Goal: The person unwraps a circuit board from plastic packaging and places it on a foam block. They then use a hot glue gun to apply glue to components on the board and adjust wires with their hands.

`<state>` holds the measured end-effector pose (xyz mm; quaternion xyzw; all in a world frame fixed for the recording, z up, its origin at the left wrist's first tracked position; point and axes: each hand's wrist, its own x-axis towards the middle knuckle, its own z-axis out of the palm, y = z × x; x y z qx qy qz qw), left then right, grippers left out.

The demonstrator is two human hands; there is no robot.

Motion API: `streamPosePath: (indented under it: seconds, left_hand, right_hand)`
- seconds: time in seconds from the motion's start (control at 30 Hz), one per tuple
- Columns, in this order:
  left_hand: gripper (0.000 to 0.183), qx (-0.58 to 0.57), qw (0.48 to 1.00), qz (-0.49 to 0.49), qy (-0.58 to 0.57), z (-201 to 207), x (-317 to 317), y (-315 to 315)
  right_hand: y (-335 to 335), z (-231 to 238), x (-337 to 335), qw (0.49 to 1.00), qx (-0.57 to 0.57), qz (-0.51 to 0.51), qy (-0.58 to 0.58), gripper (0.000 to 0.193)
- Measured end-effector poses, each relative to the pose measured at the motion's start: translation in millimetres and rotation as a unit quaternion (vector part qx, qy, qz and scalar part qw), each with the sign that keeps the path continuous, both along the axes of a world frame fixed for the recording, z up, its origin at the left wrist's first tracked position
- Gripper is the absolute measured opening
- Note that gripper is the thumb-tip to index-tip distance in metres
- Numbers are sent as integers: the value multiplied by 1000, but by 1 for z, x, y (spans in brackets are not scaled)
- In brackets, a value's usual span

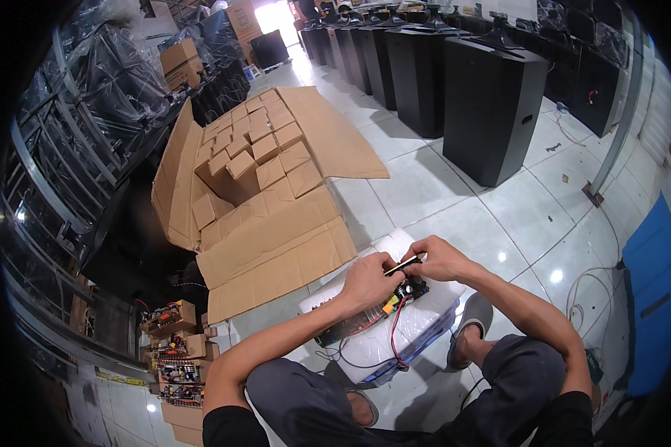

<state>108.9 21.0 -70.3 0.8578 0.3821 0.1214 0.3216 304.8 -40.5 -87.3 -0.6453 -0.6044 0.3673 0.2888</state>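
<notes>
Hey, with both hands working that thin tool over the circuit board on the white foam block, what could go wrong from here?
The slim black-and-yellow tool, pinched between the left hand and right hand, might slip and scrape the dark circuit board. The loose red and black wires trailing off the board could snag on a wrist. The board sits near the edge of the white foam block and could slide off.

Bright daylight blows out the doorway [276, 18] at the top; glare spots dot the glossy floor tiles [529, 216] below it. Heavy fisheye bending, black vignette at rim, centre sharp.
</notes>
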Motion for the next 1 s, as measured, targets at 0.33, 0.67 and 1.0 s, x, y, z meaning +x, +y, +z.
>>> streamPosePath:
  seconds: [0.33, 0.67, 1.0]
  left_hand:
    - [30, 7, 1000, -1, 6, -6, -1, 3]
    - [33, 10, 1000, -9, -10, -5, -1, 2]
    - [32, 7, 1000, -6, -13, -4, -2, 1]
  right_hand:
    - [-2, -1, 4, 999, 17, 29, 31, 26]
    - [-2, 2, -2, 999, 27, 2, -18, 27]
    - [-2, 3, -3, 1000, 17, -1, -16, 26]
